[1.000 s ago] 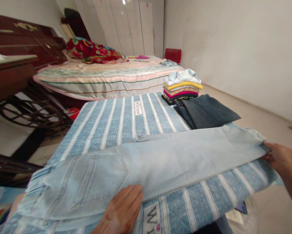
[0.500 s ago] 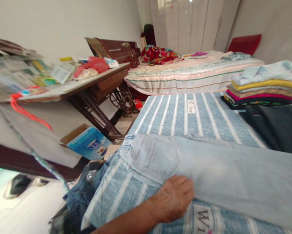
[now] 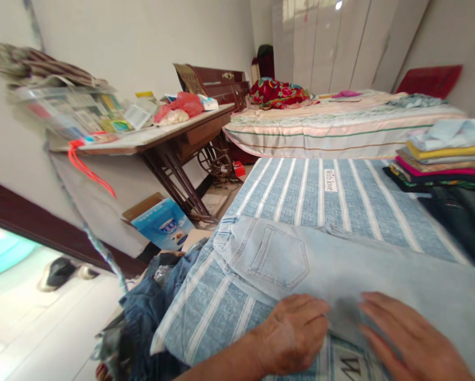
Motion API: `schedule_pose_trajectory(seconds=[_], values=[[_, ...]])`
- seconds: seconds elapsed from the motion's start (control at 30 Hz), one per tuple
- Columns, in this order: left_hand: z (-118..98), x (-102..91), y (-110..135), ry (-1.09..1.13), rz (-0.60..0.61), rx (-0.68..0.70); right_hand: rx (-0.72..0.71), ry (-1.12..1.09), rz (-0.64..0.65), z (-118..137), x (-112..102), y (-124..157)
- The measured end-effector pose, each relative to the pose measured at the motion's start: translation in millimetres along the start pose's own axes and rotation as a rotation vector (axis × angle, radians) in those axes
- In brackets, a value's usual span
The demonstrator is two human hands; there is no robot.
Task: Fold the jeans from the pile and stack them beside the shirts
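Light blue jeans (image 3: 279, 256) lie folded lengthwise across the striped blue bedcover (image 3: 293, 185), the waistband at the left and a back pocket facing up. My left hand (image 3: 295, 333) is closed at the near edge of the jeans, its fingers curled over the denim. To its right, my right hand (image 3: 410, 336) has its fingers stretched out and apart over the same near edge, slightly smeared by motion. Part of a printed label on the bedcover shows between the hands.
Folded clothes (image 3: 447, 153) are stacked at the right, with dark trousers (image 3: 463, 217) in front. More denim (image 3: 146, 307) hangs at the bed's left side. A sewing table (image 3: 142, 140), a blue box (image 3: 164, 225) and a second bed (image 3: 320, 124) stand beyond.
My right hand has come into view at the lower right, over the jeans. My left hand stays at their near edge. The view has turned a little to the left.
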State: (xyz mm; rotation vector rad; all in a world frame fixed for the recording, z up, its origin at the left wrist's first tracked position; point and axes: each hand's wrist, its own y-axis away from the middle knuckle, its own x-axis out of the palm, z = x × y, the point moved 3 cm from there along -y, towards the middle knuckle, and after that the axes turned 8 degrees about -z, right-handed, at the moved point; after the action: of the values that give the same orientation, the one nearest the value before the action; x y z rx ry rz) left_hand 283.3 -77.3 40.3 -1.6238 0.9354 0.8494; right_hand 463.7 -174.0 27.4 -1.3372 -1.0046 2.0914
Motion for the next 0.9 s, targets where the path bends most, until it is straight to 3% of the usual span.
schedule_pose_trajectory(seconds=[0.03, 0.1, 0.23, 0.33, 0.4, 0.6, 0.9], values=[[2.4, -7.2, 4.1, 0.01, -0.056, -0.038, -0.122, -0.006, 0.018, 15.9, 17.0, -8.2], [13.5, -25.7, 18.2, -0.01, -0.213, -0.182, -0.186, -0.046, 0.033, 45.1, 47.5, -24.2], [55.2, -65.9, 70.6, -0.156, -0.55, -0.735, -0.151, -0.125, 0.15, 87.8, 89.8, -49.7], [85.7, -82.3, 110.6, -0.184, -0.606, -1.171, -0.134, -0.085, 0.293, 104.0, 112.9, -66.5], [100.0, -87.0, 125.1, -0.191, -0.595, -1.315, -0.151, -0.018, 0.368, 112.6, 127.7, -77.3], [128.7, -85.0, 126.4, -0.128, -0.481, -1.42, -0.119, 0.168, 0.42, 128.9, 160.6, -88.4], [145.4, -76.5, 130.4, 0.111, -0.475, -1.388, -0.124, 0.169, 0.434, 117.5, 168.2, -83.9]])
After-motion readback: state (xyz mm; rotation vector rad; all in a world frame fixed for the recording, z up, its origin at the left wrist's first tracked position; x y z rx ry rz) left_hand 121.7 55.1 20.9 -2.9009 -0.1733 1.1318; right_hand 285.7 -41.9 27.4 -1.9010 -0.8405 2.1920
